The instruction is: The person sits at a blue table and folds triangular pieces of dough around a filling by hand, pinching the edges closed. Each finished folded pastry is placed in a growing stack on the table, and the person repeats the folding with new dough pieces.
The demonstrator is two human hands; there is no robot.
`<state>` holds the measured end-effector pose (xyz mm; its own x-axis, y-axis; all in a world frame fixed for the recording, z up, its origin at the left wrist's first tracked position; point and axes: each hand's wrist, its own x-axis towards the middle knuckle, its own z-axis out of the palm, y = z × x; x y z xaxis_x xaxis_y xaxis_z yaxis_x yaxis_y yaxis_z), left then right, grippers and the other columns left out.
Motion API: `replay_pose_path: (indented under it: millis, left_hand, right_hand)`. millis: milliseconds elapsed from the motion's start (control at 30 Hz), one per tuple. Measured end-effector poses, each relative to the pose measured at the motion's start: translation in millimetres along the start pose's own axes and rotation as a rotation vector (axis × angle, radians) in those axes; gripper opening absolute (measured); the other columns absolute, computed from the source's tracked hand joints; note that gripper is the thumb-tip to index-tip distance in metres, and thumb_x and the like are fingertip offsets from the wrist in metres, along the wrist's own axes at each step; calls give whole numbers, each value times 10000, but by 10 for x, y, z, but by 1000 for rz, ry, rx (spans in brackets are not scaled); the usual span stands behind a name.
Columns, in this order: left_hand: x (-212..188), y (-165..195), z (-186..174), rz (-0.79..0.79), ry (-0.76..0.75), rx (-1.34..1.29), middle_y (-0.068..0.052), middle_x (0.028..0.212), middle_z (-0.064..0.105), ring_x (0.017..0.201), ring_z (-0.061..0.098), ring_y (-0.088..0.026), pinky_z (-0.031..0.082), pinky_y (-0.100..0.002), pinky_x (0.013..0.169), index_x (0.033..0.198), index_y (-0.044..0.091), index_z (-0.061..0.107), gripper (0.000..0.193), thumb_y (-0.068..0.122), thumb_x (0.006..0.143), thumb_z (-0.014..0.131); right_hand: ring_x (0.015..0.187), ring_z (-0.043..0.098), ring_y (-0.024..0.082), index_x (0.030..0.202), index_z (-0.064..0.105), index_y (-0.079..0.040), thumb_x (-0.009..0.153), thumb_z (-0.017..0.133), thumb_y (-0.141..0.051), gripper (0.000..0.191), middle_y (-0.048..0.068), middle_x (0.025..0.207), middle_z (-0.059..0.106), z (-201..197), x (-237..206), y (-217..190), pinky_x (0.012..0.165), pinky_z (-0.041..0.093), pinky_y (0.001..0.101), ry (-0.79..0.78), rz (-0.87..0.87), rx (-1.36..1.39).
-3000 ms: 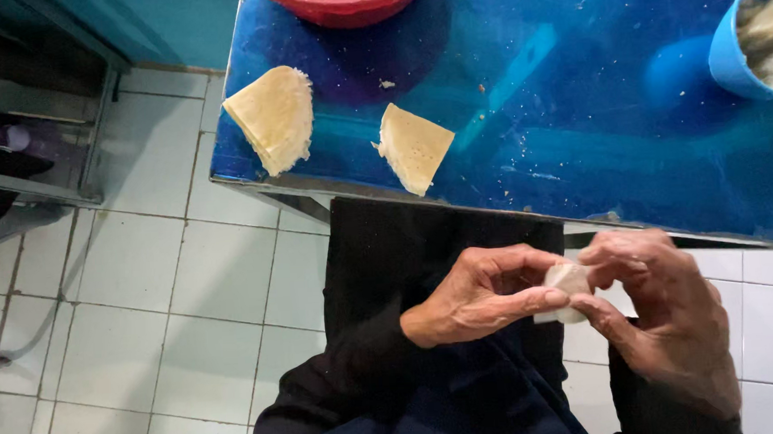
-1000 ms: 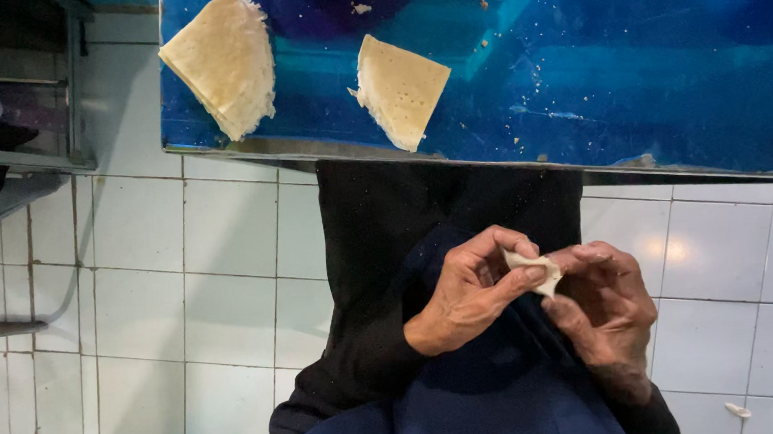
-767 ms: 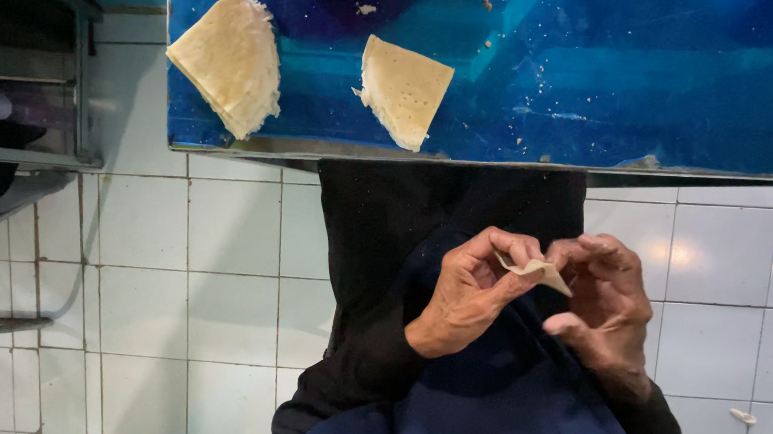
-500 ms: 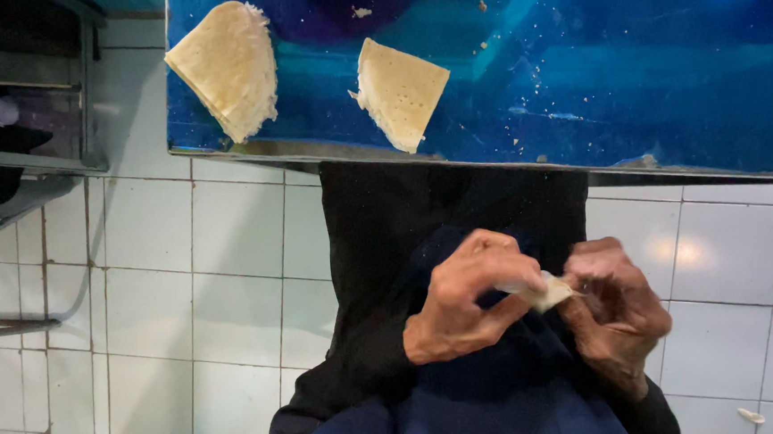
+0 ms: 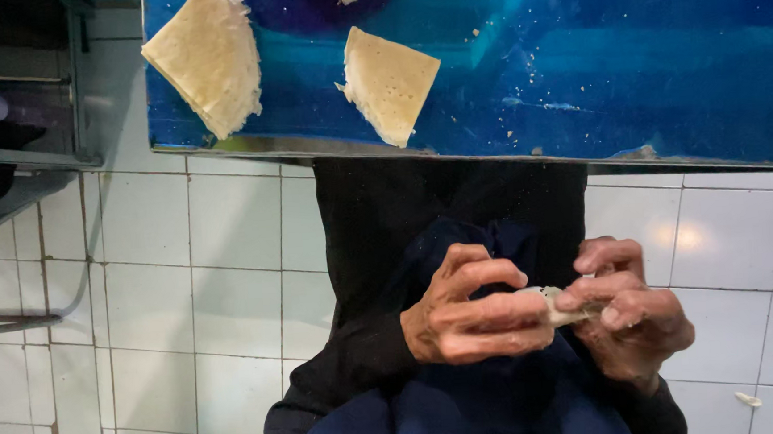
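My left hand (image 5: 468, 315) and my right hand (image 5: 629, 314) meet over my lap, below the table edge. Between their fingertips they pinch a small pale folded piece of dough wrapper (image 5: 554, 301), mostly hidden by the fingers. On the blue table top (image 5: 627, 59) above lie two pale yellow wrapper sheets: a larger folded one (image 5: 207, 58) at the left corner and a square one (image 5: 387, 83) near the front edge, partly overhanging it.
White floor tiles (image 5: 185, 283) spread to the left and right of my dark clothing. A metal rack (image 5: 25, 159) with dark items stands at the far left. Crumbs dot the table, and a small white scrap (image 5: 748, 398) lies on the floor.
The view has tilted down, so the red bowl and blue cup left the frame. Both hands have kept working the small wrapper, closing tighter around it and sinking lower over my lap.
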<state>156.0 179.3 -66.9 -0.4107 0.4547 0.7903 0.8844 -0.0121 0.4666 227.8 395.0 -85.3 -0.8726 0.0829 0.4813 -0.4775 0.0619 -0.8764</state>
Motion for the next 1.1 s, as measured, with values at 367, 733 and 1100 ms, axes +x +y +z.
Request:
replay_pose_path:
  millis: [367, 733, 1100]
  left_hand:
    - [-64, 148, 216, -382, 19, -439, -46, 1160, 680, 1033, 702, -233, 554, -331, 897, 1158, 80, 718, 204, 59, 966, 783]
    - [-262, 209, 470, -987, 102, -1339, 6, 1092, 630, 1017, 575, -40, 486, -233, 927, 1212, 29, 615, 141, 80, 1089, 661]
    - [-319, 134, 652, -1099, 281, -1221, -43, 1152, 653, 1055, 623, -83, 537, -273, 973, 1177, 13, 602, 126, 100, 1090, 632]
  right_hand:
    - [1085, 556, 279, 1042, 631, -121, 869, 756, -145, 215, 98, 973, 664, -128, 64, -152, 953, 515, 473, -126, 59, -99]
    - [1077, 568, 271, 1005, 638, -71, 932, 807, -31, 188, 103, 903, 651, -165, -125, -46, 1003, 490, 442, -2, 475, 441]
    - [1067, 614, 272, 1070, 639, -32, 931, 772, 3, 195, 133, 1014, 645, -255, -212, 188, 1133, 448, 506, 93, 507, 768]
